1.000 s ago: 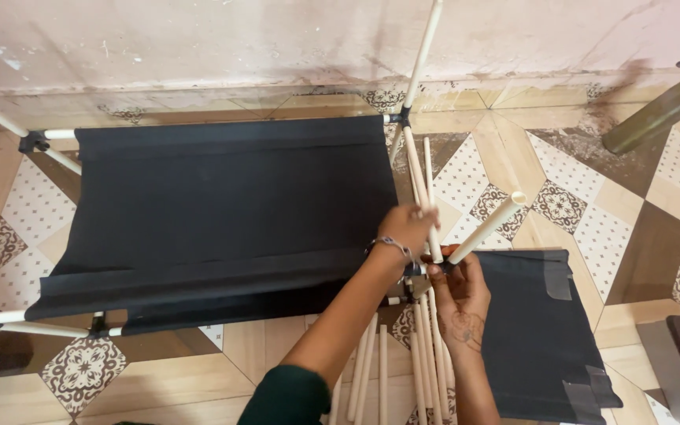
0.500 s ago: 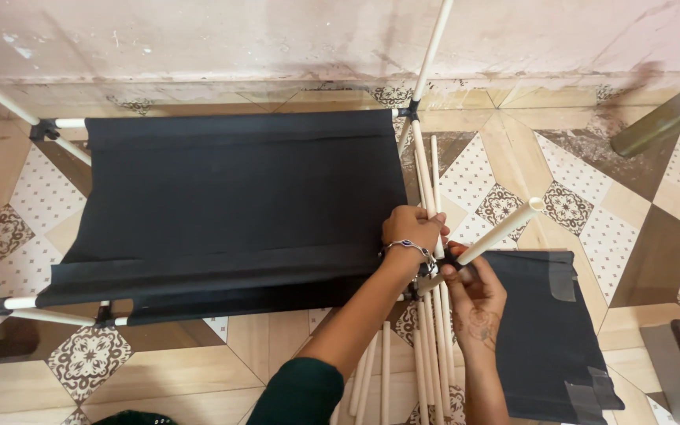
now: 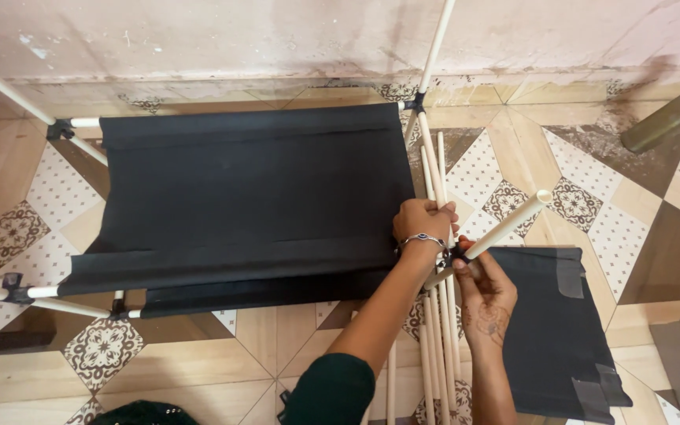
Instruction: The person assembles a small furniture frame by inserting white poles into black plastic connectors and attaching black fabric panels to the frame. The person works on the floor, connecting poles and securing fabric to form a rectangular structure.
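A person's left hand (image 3: 425, 223) is wrapped tight around a bundle of pale rods (image 3: 439, 197) at the right edge of a black cloth shelf (image 3: 245, 205). Just right of that shelf edge, the right hand (image 3: 483, 293) pinches the lower end of 1 loose rod (image 3: 505, 228) (it slants up and away), meeting a black joint (image 3: 456, 256) between both hands, above the tiled floor (image 3: 615, 212).
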